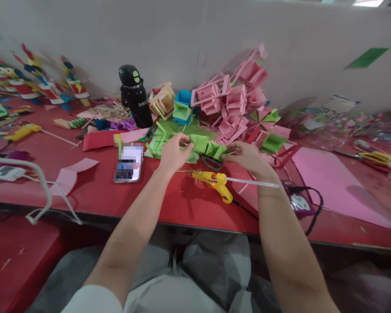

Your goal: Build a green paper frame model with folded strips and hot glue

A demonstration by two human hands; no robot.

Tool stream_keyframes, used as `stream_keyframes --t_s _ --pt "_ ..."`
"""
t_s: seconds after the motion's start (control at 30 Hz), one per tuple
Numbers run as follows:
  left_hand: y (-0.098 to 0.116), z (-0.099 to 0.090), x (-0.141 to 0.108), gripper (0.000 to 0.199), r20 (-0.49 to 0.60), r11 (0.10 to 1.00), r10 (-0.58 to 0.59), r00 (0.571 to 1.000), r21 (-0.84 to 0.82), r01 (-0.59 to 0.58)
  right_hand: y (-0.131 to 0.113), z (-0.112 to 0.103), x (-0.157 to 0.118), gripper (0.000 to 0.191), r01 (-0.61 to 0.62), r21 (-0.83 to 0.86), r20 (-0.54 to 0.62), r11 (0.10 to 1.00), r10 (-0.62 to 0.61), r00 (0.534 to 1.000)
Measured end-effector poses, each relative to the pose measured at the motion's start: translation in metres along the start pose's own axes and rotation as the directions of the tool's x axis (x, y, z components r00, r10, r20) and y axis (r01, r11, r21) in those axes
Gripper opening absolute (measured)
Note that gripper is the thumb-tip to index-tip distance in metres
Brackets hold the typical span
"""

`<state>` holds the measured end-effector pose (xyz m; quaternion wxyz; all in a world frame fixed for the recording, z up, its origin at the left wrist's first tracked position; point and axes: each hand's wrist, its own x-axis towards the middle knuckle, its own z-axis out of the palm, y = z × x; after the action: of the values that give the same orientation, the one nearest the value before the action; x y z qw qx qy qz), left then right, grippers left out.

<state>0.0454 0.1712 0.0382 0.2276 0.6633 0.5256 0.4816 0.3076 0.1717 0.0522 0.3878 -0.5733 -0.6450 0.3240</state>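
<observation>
My left hand (176,151) is closed, thumb and fingers curled at the left edge of a piece of folded green paper (199,143). From the other side, my right hand (243,157) pinches the right end of that folded green paper, its fingertips partly hidden. Black-handled scissors (211,163) lie just under the paper. Closer to me, a yellow glue gun (215,179) rests on the red table with a clear glue stick poking out towards my right forearm. Loose green paper strips (159,138) are spread behind my left hand.
Pink folded paper boxes (236,100) are piled behind my hands, beside a blue and green box (182,108). A black bottle (136,98) stands at the back left, with a phone (129,163) before it. A purple power socket (299,202) sits by my right forearm, near pink sheet paper (339,184).
</observation>
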Motion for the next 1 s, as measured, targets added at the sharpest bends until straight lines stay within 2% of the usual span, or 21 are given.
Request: stream_keyframes --t_s 0.13,0.3,0.4,0.63,0.83,1.0 --pt "0.001 -0.001 0.000 0.011 0.006 1.000 0.002 1.000 -0.012 -0.002 -0.003 0.002 -0.003 0.041 0.006 0.115 -0.031 0.993 -0.003 1.000" --pt "0.006 -0.001 -0.001 0.012 0.020 0.999 -0.012 1.000 -0.040 0.013 -0.007 0.015 -0.002 0.043 0.101 0.161 -0.122 0.982 -0.082 0.989" --pt "0.008 -0.001 -0.003 0.015 0.033 0.999 0.010 0.999 -0.040 -0.008 -0.010 0.024 -0.002 0.042 0.151 0.192 -0.114 0.970 -0.131 0.985" --pt "0.011 -0.001 -0.005 0.021 0.029 0.999 0.001 1.000 -0.037 0.000 -0.015 0.032 -0.004 0.036 0.243 0.119 -0.093 0.963 -0.233 0.968" --pt "0.012 -0.001 -0.006 0.019 0.009 1.000 0.006 1.000 0.016 -0.006 -0.016 0.042 -0.003 0.032 0.288 0.109 -0.170 0.952 -0.267 0.948" --pt "0.009 0.000 -0.005 0.018 -0.027 0.994 0.068 0.997 0.092 -0.066 -0.022 0.050 -0.007 0.026 0.330 0.070 -0.227 0.941 -0.307 0.924"
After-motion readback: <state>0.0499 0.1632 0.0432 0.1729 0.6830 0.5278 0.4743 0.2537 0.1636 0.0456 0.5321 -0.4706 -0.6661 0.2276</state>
